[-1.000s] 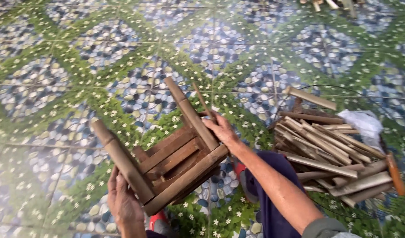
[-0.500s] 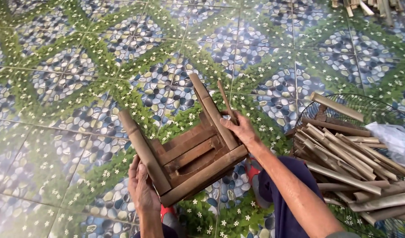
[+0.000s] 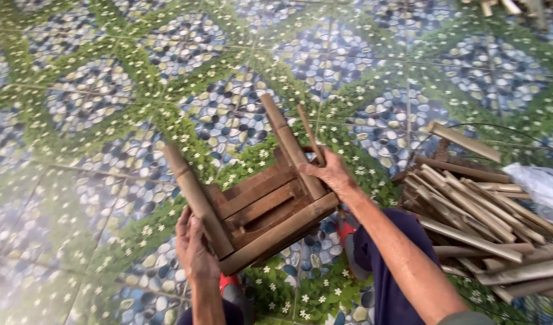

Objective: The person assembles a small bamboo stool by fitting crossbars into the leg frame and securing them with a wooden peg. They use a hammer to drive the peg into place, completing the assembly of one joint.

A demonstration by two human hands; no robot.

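My left hand [image 3: 195, 253] is gripping a leg of the small brown bamboo stool frame [image 3: 258, 195] lying tilted over the pebble-patterned tiled floor [image 3: 96, 102]; my right hand [image 3: 330, 171] is pinching a thin bamboo sliver [image 3: 309, 137] against it, near the pile of split bamboo sticks [image 3: 475, 216].

The floor [image 3: 168, 72] fills nearly the whole frame: glossy tiles printed with blue, grey and white pebbles in diamond-shaped patches, framed by diagonal green bands dotted with small white flowers. Thin grout lines cross the pattern, and soft, even daylight leaves a faint sheen at the far left edge. A few pale wooden pieces [image 3: 517, 7] lie on the tiles in the upper right corner of the frame.
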